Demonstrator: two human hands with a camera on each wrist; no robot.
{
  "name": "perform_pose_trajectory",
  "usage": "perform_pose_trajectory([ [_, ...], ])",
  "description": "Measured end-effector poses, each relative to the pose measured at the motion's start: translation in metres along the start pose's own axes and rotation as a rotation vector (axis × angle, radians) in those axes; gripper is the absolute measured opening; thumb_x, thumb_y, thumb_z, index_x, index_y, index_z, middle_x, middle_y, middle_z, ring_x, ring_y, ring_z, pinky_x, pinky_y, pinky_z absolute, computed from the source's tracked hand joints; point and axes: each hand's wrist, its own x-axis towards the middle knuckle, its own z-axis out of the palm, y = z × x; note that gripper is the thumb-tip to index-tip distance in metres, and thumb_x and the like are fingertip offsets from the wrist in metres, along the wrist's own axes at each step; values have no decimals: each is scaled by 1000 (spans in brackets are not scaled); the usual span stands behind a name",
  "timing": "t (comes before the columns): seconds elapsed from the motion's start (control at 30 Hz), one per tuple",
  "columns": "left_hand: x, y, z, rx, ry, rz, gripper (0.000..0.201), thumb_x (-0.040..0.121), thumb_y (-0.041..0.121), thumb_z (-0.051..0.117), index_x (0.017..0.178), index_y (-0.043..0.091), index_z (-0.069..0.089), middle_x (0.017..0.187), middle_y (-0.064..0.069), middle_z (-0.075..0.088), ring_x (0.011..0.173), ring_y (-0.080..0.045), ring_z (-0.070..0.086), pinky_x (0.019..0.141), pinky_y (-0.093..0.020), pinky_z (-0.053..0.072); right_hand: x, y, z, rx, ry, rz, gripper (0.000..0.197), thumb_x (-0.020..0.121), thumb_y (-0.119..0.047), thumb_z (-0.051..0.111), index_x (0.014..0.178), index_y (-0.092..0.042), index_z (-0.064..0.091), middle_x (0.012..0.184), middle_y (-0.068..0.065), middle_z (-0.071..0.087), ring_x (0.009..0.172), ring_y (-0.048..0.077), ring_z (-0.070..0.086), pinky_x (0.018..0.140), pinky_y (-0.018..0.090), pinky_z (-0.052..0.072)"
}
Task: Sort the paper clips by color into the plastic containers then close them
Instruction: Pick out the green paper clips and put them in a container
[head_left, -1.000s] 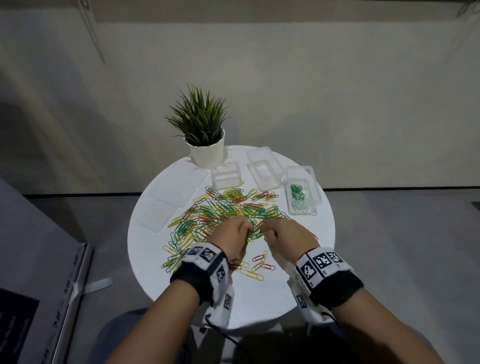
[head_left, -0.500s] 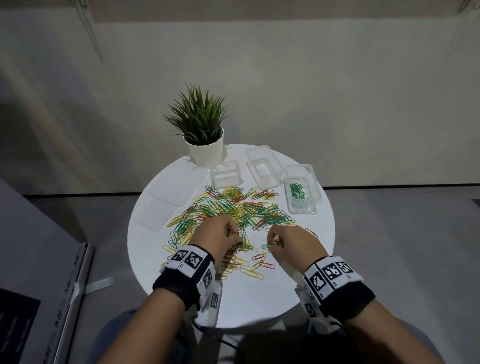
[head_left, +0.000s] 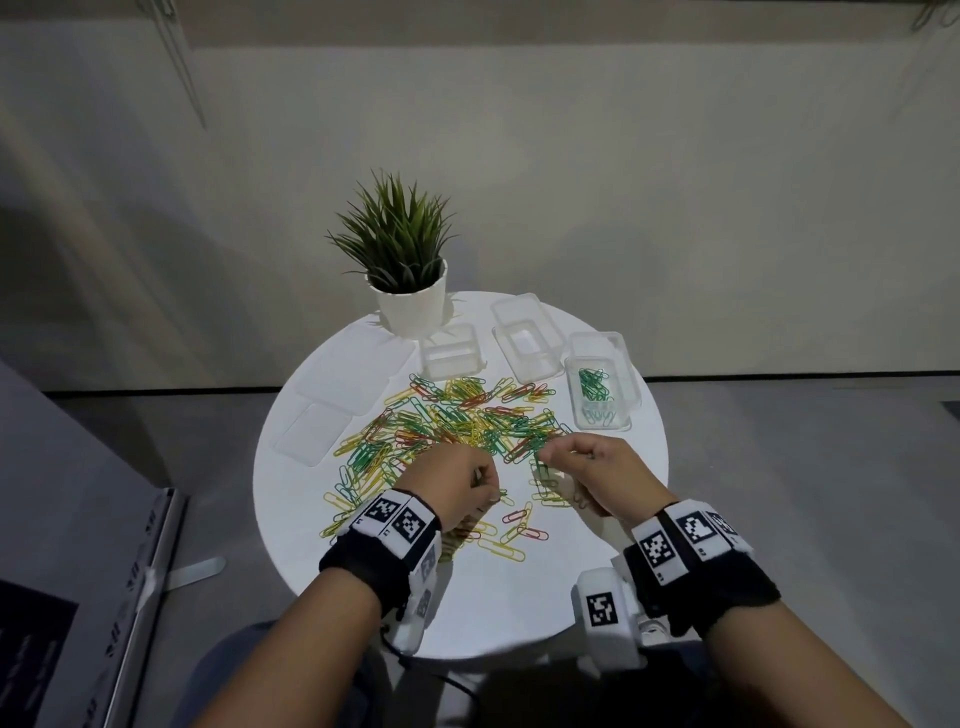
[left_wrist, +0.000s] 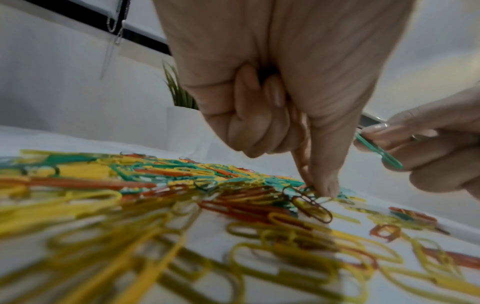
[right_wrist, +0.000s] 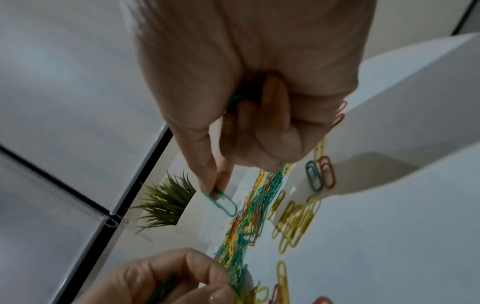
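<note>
A loose pile of yellow, green and red paper clips covers the middle of the round white table. At its back stand three clear plastic containers, all without lids: two hold nothing and the right one holds green clips. My left hand is curled at the pile's near edge, thumb and index tips pinching a green clip on the table. Just right of the pile, my right hand pinches a green clip off the table, with more green showing in its curled palm.
A potted plant stands at the back left of the table beside the containers. Clear lids lie flat on the left side. Scattered yellow and red clips lie between my wrists. A grey box stands on the floor at the left.
Both hands drew back from the middle of the pile and moved apart. The right hand came away to the right with a green clip pinched in it.
</note>
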Motion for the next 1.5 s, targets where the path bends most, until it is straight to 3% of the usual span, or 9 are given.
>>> perform_pose_trajectory([
  [0.2,-6,-7,-3,-505,63,-119,18,98,25,48,88,14,58,80,8,58,74,-8,53,66,-24,42,7,9,-4,430,-76,202,30,90,-18,46,61,-18,39,49,-3,28,39,10,17,35,14,14],
  [0.3,-8,-14,-7,-926,38,-291,28,99,21,40,73,15,44,59,2,38,48,-13,33,47,-24,29,6,9,-4,718,-161,214,28,90,-21,35,62,-17,33,52,-1,28,37,8,19,30,11,16],
  [0.5,-17,-29,-11,-1449,89,-405,33,94,20,40,62,16,46,60,-1,36,37,-9,21,33,-14,15,12,9,19,369,-221,205,21,96,-22,43,81,-13,54,59,0,45,48,13,28,35,15,16],
  [0.77,-35,-32,-10,-1135,143,-372,19,96,18,53,77,16,51,46,9,43,37,-7,32,37,-18,27,19,6,50,-992,-139,-194,16,96,-25,43,107,-27,54,97,4,63,87,23,59,73,35,50],
  [1.0,-32,-40,-5,-776,253,-233,14,89,20,64,75,20,62,87,3,68,87,-15,63,87,-32,46,27,4,58,-1219,-134,-225,18,98,-22,37,104,-16,52,83,3,55,77,26,56,59,29,42],
  [1.1,-33,-37,-3,-569,328,-112,15,90,19,61,76,19,59,85,2,63,86,-14,59,82,-30,46,27,6,55,-1243,-127,-198,20,99,-23,36,108,-12,51,89,6,57,81,26,57,69,34,47],
  [1.23,-29,-30,-3,-541,302,-121,18,98,20,46,83,15,53,81,1,55,70,-13,49,64,-26,39,25,11,43,-943,-137,-166,19,100,-23,36,97,-9,48,82,6,61,74,24,58,68,35,48],
  [1.37,-26,-24,-8,-1307,191,-328,22,99,18,40,80,10,48,52,3,45,39,-9,30,37,-19,26,10,3,27,-58,-165,47,32,98,-19,35,66,-16,35,56,0,37,45,11,32,40,20,29],
  [1.5,-26,-28,-12,-1791,104,-246,16,90,16,41,75,14,40,59,1,38,36,-6,26,29,-15,20,6,1,18,561,-340,95,37,91,-28,35,57,-15,36,56,6,14,39,10,13,35,10,14],
])
